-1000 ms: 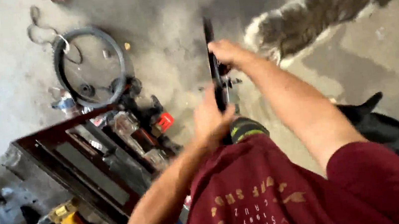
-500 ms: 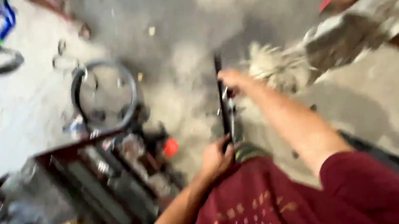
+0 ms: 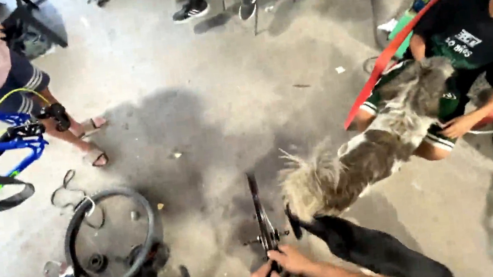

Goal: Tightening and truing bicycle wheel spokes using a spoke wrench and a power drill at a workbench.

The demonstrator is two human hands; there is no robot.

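Crowding both hands (image 3: 277, 274) on the bicycle part (image 3: 261, 217): shaggy dog (image 3: 360, 159), wheel (image 3: 111, 234)

Soft daylight, wide view, some blur

The grey concrete floor (image 3: 205, 100) is bright and even, paler at the upper left, with a broad dark patch in the middle and only weak shadows under the black rubber bicycle tyre (image 3: 109, 234). No strong glare shows. The shaggy grey-and-white dog (image 3: 371, 149) looks smeared. Both hands at the bottom edge are soft, and the edges bend outward.
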